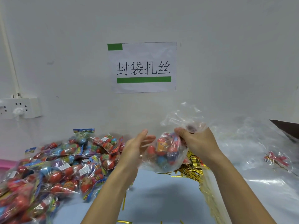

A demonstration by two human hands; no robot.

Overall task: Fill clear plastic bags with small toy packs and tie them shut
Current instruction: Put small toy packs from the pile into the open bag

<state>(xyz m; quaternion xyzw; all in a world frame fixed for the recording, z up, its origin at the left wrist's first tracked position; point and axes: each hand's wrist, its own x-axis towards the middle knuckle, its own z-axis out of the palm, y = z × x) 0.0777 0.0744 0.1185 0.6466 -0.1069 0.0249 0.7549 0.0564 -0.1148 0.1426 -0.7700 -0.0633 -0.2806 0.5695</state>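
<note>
The right hand (196, 141) grips the gathered neck of a clear plastic bag (168, 152) filled with toy packs. The left hand (137, 146), fingers straight, rests against its side above the desk (161, 199).

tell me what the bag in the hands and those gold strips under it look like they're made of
Bag: thin clear plastic film, glossy; it crinkles, glints, and shows the toys inside.
Gold strips: likely metallic foil twist ties, perhaps wire-cored; thin, straight, shiny gold.
</note>
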